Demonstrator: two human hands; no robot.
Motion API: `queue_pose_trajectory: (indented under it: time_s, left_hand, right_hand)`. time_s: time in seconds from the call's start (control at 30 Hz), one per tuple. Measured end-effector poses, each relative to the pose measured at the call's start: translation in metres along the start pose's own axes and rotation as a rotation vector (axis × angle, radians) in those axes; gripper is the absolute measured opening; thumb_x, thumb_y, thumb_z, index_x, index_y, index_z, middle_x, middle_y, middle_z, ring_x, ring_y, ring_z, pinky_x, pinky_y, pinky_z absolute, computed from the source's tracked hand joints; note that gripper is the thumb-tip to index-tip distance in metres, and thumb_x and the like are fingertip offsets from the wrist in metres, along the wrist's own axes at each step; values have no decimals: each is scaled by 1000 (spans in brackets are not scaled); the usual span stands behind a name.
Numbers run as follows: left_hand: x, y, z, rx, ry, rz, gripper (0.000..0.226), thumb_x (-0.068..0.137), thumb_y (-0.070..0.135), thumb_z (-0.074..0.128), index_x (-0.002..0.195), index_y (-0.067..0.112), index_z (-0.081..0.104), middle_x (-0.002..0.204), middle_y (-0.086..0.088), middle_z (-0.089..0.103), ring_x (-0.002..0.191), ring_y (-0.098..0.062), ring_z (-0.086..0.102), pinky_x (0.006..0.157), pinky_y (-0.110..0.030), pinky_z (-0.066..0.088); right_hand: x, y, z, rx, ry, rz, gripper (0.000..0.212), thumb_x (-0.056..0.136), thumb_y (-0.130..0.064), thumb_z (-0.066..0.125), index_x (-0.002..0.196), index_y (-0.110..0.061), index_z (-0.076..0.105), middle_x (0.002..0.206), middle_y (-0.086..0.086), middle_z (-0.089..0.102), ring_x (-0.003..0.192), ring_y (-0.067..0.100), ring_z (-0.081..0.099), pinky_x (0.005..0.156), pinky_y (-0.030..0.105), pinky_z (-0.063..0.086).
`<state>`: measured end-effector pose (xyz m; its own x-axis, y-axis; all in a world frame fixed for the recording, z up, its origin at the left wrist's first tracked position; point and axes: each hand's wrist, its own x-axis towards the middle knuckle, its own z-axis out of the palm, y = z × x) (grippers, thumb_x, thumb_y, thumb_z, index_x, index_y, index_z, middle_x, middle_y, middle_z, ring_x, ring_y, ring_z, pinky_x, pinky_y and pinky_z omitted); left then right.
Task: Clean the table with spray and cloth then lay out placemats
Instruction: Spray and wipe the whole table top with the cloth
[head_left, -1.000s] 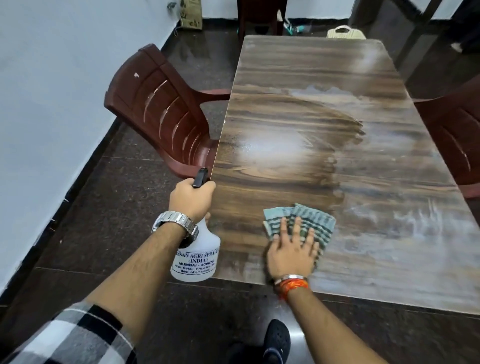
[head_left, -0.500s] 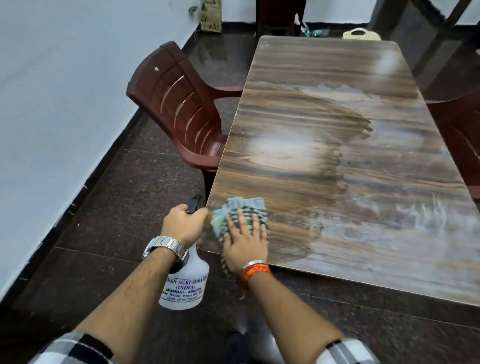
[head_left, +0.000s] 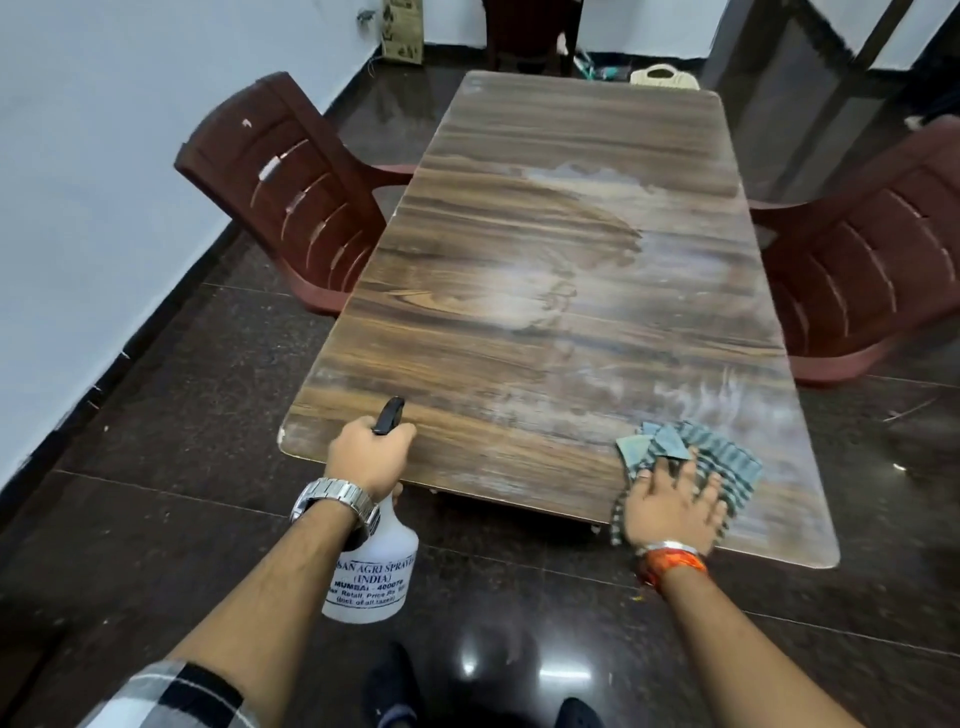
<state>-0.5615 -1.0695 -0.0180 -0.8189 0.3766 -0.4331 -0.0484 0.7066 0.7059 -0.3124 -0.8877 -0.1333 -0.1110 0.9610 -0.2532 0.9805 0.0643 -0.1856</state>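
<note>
The wooden table (head_left: 545, 270) shows dull streaks. The striped cloth (head_left: 711, 462) lies at its near right corner under the flat, open right hand (head_left: 675, 506). The left hand (head_left: 366, 454), closed around the spray bottle (head_left: 374, 566), holds it beyond the near edge. The cloth risks sliding off this corner.

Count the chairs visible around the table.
3. One chair at the table's left side, one at its right side, and a third, mostly cropped, beyond the far end. Others may be out of frame.
</note>
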Motion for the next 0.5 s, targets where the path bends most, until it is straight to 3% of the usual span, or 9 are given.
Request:
queue_pose_trajectory:
  time_s: [0.1,0.2,0.27,0.33,0.43,0.5]
  left_hand:
    - [-26,14,41,21,-17,30,19,83,25,61,72,9,61,61,-5,65,45,-24,65,55,-34,57]
    - [-43,23,73,57,-21,51,26,84,24,59,62,13,50,56,-5,59,50,-21,69,49,-27,40]
    - [-53,27,88,60,-23,62,31,85,25,61,59,14,48,56,-5,59,58,-29,69,51,-29,37]
    - [-60,29,96,91,-46,78,33,87,25,62,58,15,49,57,-4,57,58,-27,58,51,-30,33]
    - [-63,34,104,183,-119,83,30,82,31,62,59,14,55,57,-3,58,55,-23,49,50,-30,32]
    - [-59,41,109,214,-133,85,31,83,26,64,57,12,54,53,-2,55,49,-20,48,46,-28,31]
  right_hand:
    - [-6,-16,0,6,-2,-77,54,90,-42,28,142,-32,39,160,1,8,144,38,7,115,50,4]
    - [-21,-42,11,-71,-79,-429,56,89,-43,28,145,-33,33,160,-2,3,144,37,2,115,51,-2]
    - [-38,-61,17,-87,-144,-640,56,94,-42,27,148,-33,23,160,-2,-4,145,36,-5,114,52,-9]
    - [-50,-71,18,-64,-184,-754,56,96,-44,25,150,-34,15,160,-2,-5,145,34,-9,115,52,-9]
    - [-36,-62,15,-4,-202,-757,56,97,-44,24,150,-37,10,160,-5,-4,146,30,-7,116,49,-6]
    - [-11,-37,11,8,-137,-612,59,94,-43,26,150,-38,6,160,-6,-5,146,31,-5,115,50,-6]
